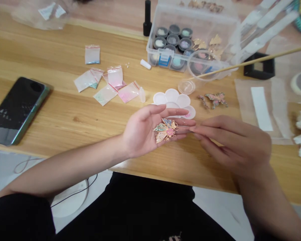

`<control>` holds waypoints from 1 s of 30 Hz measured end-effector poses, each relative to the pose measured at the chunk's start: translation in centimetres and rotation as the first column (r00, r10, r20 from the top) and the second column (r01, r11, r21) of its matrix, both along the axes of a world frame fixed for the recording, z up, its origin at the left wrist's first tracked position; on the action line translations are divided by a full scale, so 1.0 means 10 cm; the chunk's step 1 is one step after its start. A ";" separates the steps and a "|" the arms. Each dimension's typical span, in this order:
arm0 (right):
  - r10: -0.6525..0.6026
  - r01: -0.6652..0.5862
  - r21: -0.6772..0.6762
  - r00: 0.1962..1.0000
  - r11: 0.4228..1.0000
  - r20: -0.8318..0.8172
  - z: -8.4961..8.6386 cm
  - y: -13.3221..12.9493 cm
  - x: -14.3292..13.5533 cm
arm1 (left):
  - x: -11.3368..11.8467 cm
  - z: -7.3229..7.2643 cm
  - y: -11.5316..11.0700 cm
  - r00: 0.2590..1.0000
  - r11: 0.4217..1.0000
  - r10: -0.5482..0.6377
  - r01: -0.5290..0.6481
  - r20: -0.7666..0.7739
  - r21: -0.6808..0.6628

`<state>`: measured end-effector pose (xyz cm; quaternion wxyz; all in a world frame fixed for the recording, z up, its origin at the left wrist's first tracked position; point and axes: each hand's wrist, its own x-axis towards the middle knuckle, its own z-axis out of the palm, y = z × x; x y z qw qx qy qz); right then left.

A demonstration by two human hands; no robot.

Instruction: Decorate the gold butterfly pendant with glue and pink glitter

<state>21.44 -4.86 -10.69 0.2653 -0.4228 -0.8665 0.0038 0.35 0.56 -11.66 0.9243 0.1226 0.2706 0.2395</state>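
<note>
My left hand is palm up over the table, its fingers stretched out flat. A gold butterfly ornament rests across the palm and finger bases, with pale blue, green and white glittery wing panels and a pink centre. From the right comes my right hand, fingers pinched on a thin dark metal tool that points at the ornament; its exact kind is not clear. Behind the left fingers sits a white flower-shaped palette with pink bits in one well. A finished-looking pink and green butterfly lies to its right.
Small zip bags of coloured bits lie left of the palette. A clear plastic box holds several little pots and gold butterfly blanks. A black bottle, a phone, a wooden stick and a black square holder surround the work area.
</note>
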 end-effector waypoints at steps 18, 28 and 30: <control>0.040 -0.040 -0.001 0.998 0.999 -0.057 -0.01 0.01 -0.01 | -0.02 -0.03 0.00 0.999 1.000 -0.024 0.024 -0.029 -0.001; -0.190 0.216 0.142 0.965 0.966 -0.182 0.01 0.02 0.02 | -0.02 -0.05 0.01 1.000 0.999 0.005 -0.005 0.008 -0.033; -0.256 0.288 0.170 0.949 0.943 -0.186 -0.04 0.05 0.08 | -0.02 -0.03 0.01 1.000 1.000 0.020 -0.020 -0.015 -0.017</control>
